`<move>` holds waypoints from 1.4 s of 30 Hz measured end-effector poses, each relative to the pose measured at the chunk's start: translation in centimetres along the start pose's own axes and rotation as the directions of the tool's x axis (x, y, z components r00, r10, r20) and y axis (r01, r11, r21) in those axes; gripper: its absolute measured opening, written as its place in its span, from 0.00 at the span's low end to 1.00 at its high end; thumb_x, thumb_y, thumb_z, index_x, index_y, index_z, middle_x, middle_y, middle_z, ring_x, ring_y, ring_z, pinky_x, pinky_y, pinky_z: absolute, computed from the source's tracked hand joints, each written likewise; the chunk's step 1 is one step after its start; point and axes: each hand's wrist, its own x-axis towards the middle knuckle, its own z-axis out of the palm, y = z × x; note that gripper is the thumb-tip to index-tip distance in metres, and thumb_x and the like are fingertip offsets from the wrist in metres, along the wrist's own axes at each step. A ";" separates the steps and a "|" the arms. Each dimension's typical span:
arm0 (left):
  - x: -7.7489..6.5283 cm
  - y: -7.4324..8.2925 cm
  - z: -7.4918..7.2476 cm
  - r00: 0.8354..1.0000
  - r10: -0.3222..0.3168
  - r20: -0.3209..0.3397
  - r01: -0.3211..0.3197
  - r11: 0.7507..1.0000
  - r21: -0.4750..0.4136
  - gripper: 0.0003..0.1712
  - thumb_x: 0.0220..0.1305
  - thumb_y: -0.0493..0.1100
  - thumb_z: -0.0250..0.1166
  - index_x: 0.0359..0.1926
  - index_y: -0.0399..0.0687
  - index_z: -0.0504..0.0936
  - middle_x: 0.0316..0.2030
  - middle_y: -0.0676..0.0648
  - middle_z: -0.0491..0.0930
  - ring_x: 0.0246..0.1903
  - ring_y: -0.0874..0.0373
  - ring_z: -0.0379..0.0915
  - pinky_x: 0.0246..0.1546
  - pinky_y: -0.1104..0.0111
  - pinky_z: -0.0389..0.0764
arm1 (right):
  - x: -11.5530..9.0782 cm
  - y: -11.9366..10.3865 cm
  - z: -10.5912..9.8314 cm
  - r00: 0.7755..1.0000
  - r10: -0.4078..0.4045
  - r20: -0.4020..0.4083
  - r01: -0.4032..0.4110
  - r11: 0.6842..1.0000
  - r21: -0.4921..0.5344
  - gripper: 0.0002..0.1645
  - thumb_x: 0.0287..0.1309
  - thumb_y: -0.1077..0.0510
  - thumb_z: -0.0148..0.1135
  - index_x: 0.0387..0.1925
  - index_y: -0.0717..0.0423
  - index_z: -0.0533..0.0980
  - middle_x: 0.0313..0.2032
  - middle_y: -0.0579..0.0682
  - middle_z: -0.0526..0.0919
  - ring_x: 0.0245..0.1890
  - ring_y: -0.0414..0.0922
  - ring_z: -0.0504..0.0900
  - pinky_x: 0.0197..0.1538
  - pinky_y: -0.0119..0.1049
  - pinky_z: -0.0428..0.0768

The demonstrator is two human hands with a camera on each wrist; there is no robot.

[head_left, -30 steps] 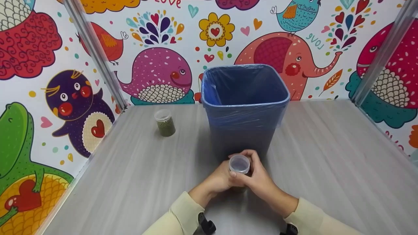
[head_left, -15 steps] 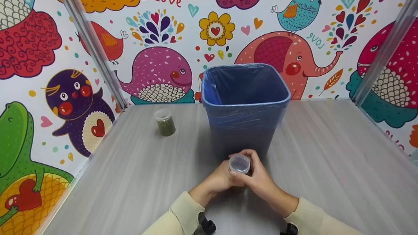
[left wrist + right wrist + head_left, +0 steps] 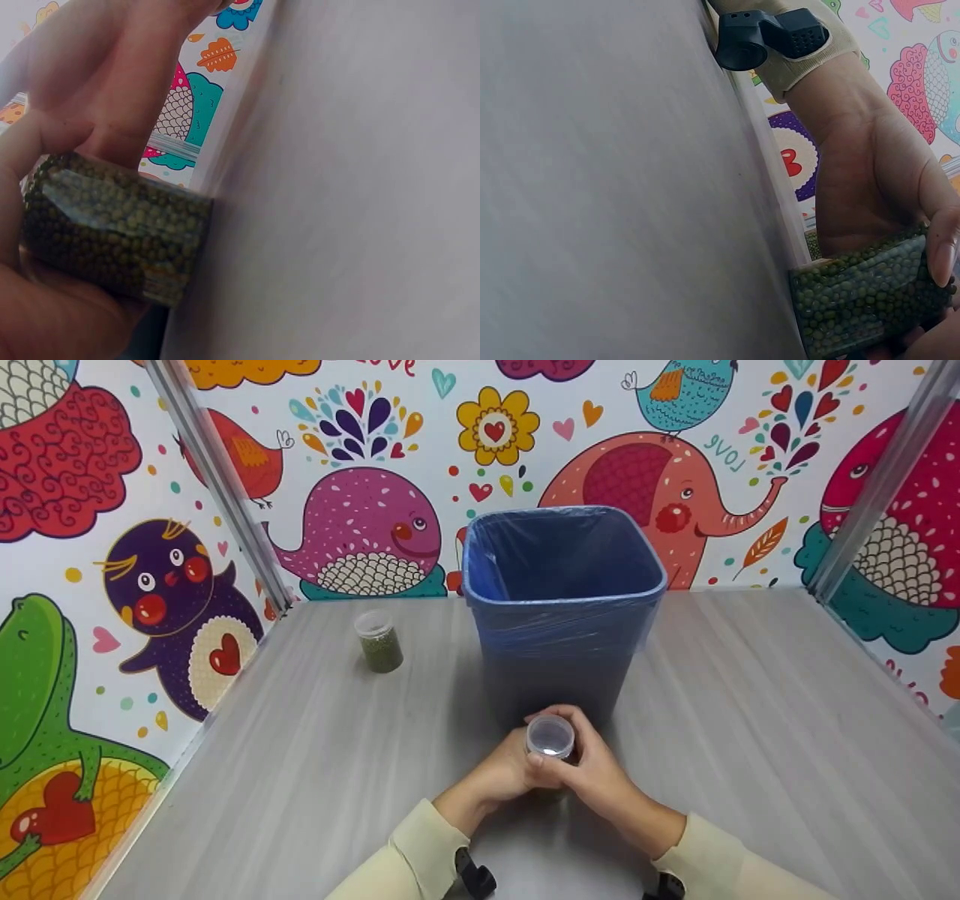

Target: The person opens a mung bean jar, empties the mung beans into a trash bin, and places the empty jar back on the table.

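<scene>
A clear plastic jar (image 3: 550,735) with a see-through lid stands upright on the table, between both hands and in front of the bin. Small green beans, like mung beans, fill its body (image 3: 116,225) in the left wrist view. My left hand (image 3: 510,765) grips the jar's side from the left. From the right, my right hand (image 3: 592,761) curls round the top, its thumb just below the lid's near edge. The right wrist view shows the base of the bean jar (image 3: 870,300) at the table surface. Fingers hide much of the jar's far side.
A blue-grey bin (image 3: 562,660) lined with a clear bag stands just beyond the hands. To its left is another lidded jar (image 3: 382,649) of green beans. Printed wall panels (image 3: 495,472) and metal posts (image 3: 217,480) border the grey table (image 3: 330,780).
Both hands and the jar keep their places, with only a slight shift of the fingers. A brighter glint shows on the lid.
</scene>
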 end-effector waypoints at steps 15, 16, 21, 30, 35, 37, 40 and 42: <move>0.0 0.0 -0.1 1.000 0.001 -0.006 -0.001 1.000 0.005 0.28 0.48 0.29 0.76 0.54 0.35 0.85 0.45 0.52 0.87 0.42 0.64 0.78 0.48 0.73 0.78 | 0.2 0.0 0.0 1.000 -0.001 0.001 0.001 1.000 -0.028 0.32 0.62 0.63 0.76 0.65 0.61 0.74 0.63 0.57 0.82 0.64 0.41 0.78 0.67 0.30 0.71; 0.0 0.0 0.0 1.000 0.001 -0.008 -0.001 1.000 0.006 0.28 0.48 0.29 0.76 0.54 0.35 0.85 0.44 0.52 0.87 0.42 0.64 0.78 0.48 0.73 0.78 | 0.2 0.0 0.0 1.000 0.000 0.000 0.000 1.000 -0.028 0.32 0.62 0.63 0.76 0.65 0.61 0.74 0.63 0.56 0.82 0.64 0.41 0.78 0.67 0.30 0.71; 0.0 0.0 0.0 1.000 -0.005 -0.013 0.005 1.000 0.010 0.27 0.48 0.29 0.77 0.54 0.36 0.85 0.45 0.52 0.87 0.42 0.64 0.78 0.49 0.72 0.78 | 0.2 0.0 0.0 1.000 0.002 -0.002 -0.002 1.000 -0.030 0.32 0.62 0.63 0.76 0.65 0.60 0.75 0.63 0.56 0.82 0.64 0.42 0.78 0.67 0.31 0.71; -0.1 0.0 0.0 1.000 -0.001 -0.013 0.001 1.000 0.015 0.28 0.47 0.27 0.74 0.53 0.36 0.85 0.44 0.51 0.87 0.42 0.64 0.78 0.47 0.73 0.78 | 0.2 0.3 -0.1 1.000 0.005 0.005 -0.005 1.000 -0.029 0.33 0.61 0.64 0.76 0.66 0.58 0.74 0.64 0.55 0.81 0.64 0.42 0.78 0.66 0.31 0.72; -0.1 0.0 0.0 1.000 0.013 -0.011 -0.013 1.000 0.005 0.29 0.47 0.26 0.74 0.55 0.34 0.85 0.45 0.51 0.87 0.43 0.64 0.78 0.49 0.72 0.78 | 0.1 0.2 -0.1 1.000 0.002 0.009 -0.002 1.000 -0.029 0.36 0.63 0.63 0.75 0.69 0.59 0.72 0.65 0.57 0.81 0.65 0.42 0.78 0.66 0.31 0.72; -0.1 -0.1 0.0 1.000 0.017 -0.010 -0.017 1.000 -0.005 0.30 0.47 0.27 0.74 0.56 0.34 0.84 0.45 0.51 0.86 0.43 0.64 0.78 0.50 0.72 0.78 | 0.0 0.2 -0.1 1.000 0.004 0.010 -0.003 1.000 -0.017 0.37 0.63 0.63 0.74 0.70 0.61 0.69 0.65 0.58 0.81 0.64 0.42 0.78 0.65 0.31 0.72; -0.1 -0.1 0.0 1.000 0.016 -0.008 -0.016 1.000 -0.018 0.31 0.47 0.27 0.74 0.58 0.34 0.83 0.46 0.52 0.86 0.45 0.64 0.77 0.52 0.71 0.77 | -0.1 0.1 0.0 1.000 0.008 0.004 -0.008 1.000 0.010 0.39 0.63 0.65 0.74 0.69 0.63 0.64 0.64 0.59 0.81 0.63 0.42 0.78 0.65 0.30 0.72; -0.1 0.0 0.0 1.000 0.010 -0.006 -0.010 1.000 -0.024 0.32 0.48 0.28 0.75 0.59 0.34 0.82 0.48 0.52 0.85 0.46 0.63 0.77 0.53 0.71 0.77 | -0.1 0.0 0.0 1.000 0.006 -0.007 -0.006 1.000 0.021 0.38 0.62 0.66 0.75 0.66 0.64 0.63 0.63 0.59 0.82 0.63 0.41 0.79 0.65 0.29 0.71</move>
